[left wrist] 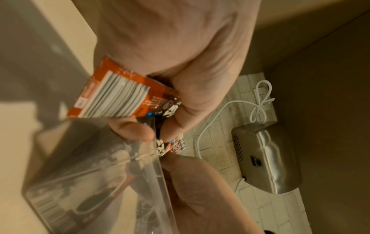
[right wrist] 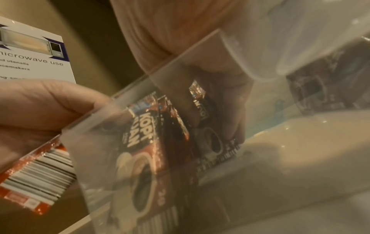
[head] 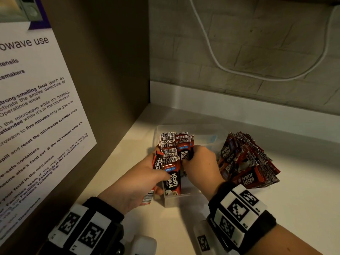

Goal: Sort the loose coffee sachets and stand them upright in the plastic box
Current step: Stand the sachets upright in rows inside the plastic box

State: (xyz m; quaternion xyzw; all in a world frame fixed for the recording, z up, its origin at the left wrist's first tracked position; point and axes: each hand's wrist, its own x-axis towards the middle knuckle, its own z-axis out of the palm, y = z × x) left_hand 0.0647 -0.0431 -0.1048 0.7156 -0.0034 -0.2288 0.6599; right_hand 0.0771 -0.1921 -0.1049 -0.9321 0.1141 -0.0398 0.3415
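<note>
red sachets (head: 170,153) in both your hands' grip (left (head: 139,179), right (head: 200,162)) could fan out, toppling in the box (head: 173,201).

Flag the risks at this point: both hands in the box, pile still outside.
1. The left hand grips sachets at the near end of the plastic box with one sachet hanging outside the wall; it could slip onto the counter.
2. The right hand presses the standing sachets; on release the row might fan or topple.
3. The loose pile lies close beside the right wrist; pulling back may scatter it.
</note>
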